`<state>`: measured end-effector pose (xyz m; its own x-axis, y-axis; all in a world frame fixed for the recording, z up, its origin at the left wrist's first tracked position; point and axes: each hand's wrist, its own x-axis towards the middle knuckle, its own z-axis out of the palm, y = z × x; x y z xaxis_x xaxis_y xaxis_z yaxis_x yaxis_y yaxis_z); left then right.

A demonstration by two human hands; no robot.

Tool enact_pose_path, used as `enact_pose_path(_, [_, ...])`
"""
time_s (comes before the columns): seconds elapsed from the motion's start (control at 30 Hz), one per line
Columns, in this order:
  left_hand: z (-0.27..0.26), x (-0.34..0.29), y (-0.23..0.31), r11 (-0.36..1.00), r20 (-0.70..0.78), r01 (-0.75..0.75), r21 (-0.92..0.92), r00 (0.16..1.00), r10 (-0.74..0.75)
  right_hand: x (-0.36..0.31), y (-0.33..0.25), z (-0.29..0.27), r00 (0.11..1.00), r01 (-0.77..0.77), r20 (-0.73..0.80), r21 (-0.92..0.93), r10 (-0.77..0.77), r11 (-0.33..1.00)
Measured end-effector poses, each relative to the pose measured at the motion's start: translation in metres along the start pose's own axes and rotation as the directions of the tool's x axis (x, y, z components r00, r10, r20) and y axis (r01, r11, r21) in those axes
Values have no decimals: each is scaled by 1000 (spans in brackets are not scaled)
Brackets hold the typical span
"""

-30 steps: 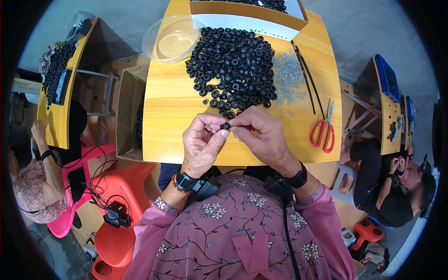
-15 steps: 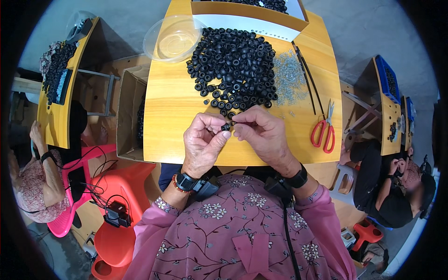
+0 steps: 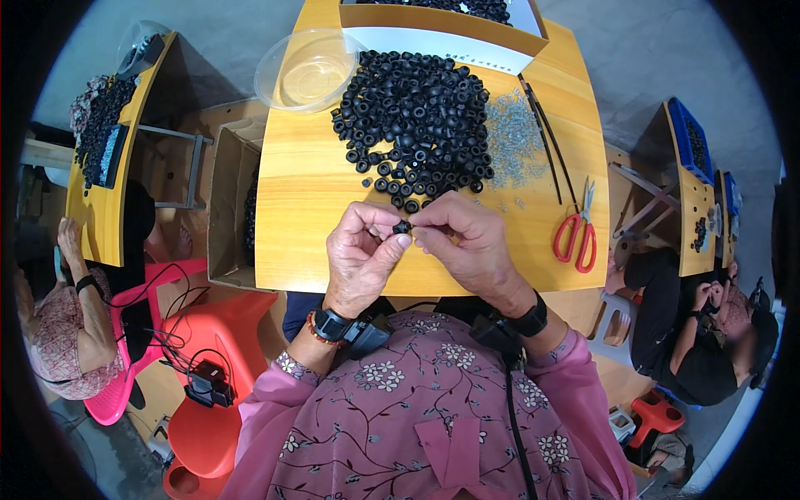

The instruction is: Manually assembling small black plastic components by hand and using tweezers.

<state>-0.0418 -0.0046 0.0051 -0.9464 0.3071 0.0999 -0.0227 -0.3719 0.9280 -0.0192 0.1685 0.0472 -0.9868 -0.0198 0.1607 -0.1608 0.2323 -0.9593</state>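
Observation:
Near the front edge of the yellow wooden table (image 3: 317, 258), my left hand (image 3: 364, 250) pinches a small black round part (image 3: 402, 227) between thumb and fingers. My right hand (image 3: 467, 243) is closed in a pinch right beside it, fingertips against the part's right side; whatever they grip is too small to make out. Just beyond my fingers spreads a large pile of similar black ring-shaped parts (image 3: 421, 117). Small clear pieces (image 3: 517, 137) lie scattered along the pile's right side.
Red-handled scissors (image 3: 575, 237) and thin black rods (image 3: 550, 137) lie at the right. A clear plastic bowl (image 3: 308, 98) stands back left, a box (image 3: 433, 38) of black parts at the back. A cardboard carton (image 3: 229, 208) and red stool (image 3: 208, 333) are left. People sit at both sides.
My right fingertips have moved slightly left, closing the small gap to the black part. My left hand keeps its pinch with little movement.

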Motion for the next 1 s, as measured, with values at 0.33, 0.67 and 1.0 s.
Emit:
enact_pose_path(0.33, [1,2,1,995,38,39,-92,999,-36,2,1,-2,998,-48,49,74,44,996])
enact_pose_path(0.67, [-5,3,2,992,86,76,-100,994,-68,8,2,-7,979,154,136,-25,-149,988])
enact_pose_path(1.0, [-2,9,4,985,90,168,-42,982,-164,1,7,-7,984,161,87,-77,-155,984])
